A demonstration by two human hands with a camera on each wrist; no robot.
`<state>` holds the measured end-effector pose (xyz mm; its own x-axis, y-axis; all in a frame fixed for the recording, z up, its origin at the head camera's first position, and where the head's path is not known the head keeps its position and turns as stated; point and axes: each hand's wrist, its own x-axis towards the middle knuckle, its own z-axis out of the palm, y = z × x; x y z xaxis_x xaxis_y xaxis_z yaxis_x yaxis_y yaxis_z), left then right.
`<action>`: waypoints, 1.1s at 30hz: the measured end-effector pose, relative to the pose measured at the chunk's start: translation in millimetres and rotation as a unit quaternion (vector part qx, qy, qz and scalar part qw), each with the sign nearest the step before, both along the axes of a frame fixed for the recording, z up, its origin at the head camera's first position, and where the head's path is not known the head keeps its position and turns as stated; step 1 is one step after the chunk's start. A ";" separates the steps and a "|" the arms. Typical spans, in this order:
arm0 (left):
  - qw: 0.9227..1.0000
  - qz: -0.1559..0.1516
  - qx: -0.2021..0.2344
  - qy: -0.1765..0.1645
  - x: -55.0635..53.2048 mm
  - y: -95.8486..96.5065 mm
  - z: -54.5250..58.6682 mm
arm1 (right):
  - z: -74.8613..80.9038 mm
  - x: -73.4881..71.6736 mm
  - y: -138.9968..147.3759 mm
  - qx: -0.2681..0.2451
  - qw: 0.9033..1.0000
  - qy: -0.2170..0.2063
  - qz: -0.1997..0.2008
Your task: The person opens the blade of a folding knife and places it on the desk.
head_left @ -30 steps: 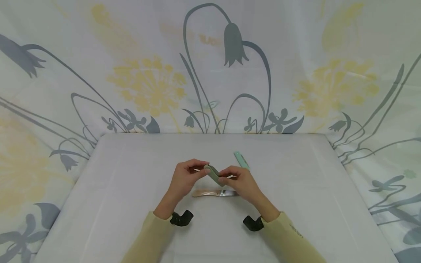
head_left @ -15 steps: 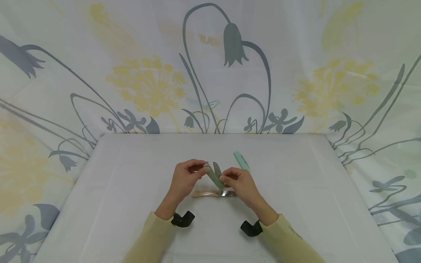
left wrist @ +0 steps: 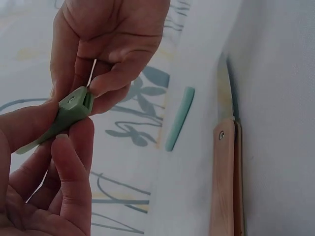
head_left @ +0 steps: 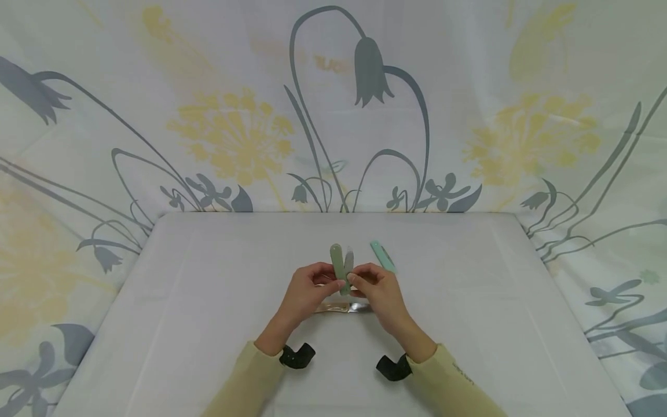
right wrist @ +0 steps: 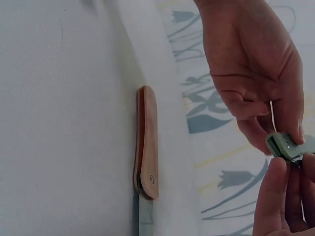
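Observation:
In the head view both hands hold a green folding knife (head_left: 337, 260) over the table, its blade (head_left: 350, 256) swung partly out so the two make a narrow V. My left hand (head_left: 311, 288) grips the handle low down, between thumb and fingers. At the pivot end my right hand (head_left: 384, 291) pinches the knife by the base of the blade. The left wrist view shows the slotted handle end (left wrist: 74, 105) up close. Below the hands lies a second folding knife (head_left: 333, 308), unfolded, with a wooden handle (right wrist: 149, 142) and metal blade (left wrist: 225, 91).
Behind the right hand a slim mint-green piece (head_left: 383, 256) lies slanted on the white-covered table (head_left: 208, 324). A flower-patterned curtain (head_left: 333, 127) rises at the table's back and sides. Black wrist mounts (head_left: 298, 356) stick out from both sleeves.
The green knife's blade has swung out of the handle. The handle has turned more upright, and my left hand has shifted right and down along it, closer to my right hand.

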<state>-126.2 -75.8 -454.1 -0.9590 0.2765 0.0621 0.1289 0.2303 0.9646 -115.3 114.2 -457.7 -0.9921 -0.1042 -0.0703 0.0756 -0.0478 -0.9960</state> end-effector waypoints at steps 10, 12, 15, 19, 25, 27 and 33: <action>0.997 -0.055 -0.050 -0.002 -0.3 -8.8 6.7 | 8.6 -8.7 13.9 -0.015 1.000 0.009 -0.024; 0.996 -0.068 -0.055 -0.004 -0.1 -10.0 6.1 | 9.0 -10.1 15.4 -0.006 1.000 0.003 -0.019; 0.995 -0.080 -0.055 -0.002 0.8 -11.0 6.0 | 9.0 -10.5 16.3 0.008 1.000 -0.007 -0.013; 0.996 -0.072 -0.055 0.011 2.0 -11.6 5.4 | 9.1 -9.9 16.6 0.014 1.000 -0.007 -0.016; 0.999 -0.026 -0.025 0.003 1.6 -12.0 5.9 | 9.6 -10.0 18.3 -0.009 0.999 -0.001 -0.038; 1.000 -0.005 -0.002 -0.009 0.9 -12.0 5.3 | 9.6 -9.3 18.7 -0.024 0.999 -0.003 -0.048; 0.993 0.051 0.094 -0.041 -1.0 -11.0 0.8 | 6.2 -8.2 21.9 -0.050 0.997 -0.021 -0.052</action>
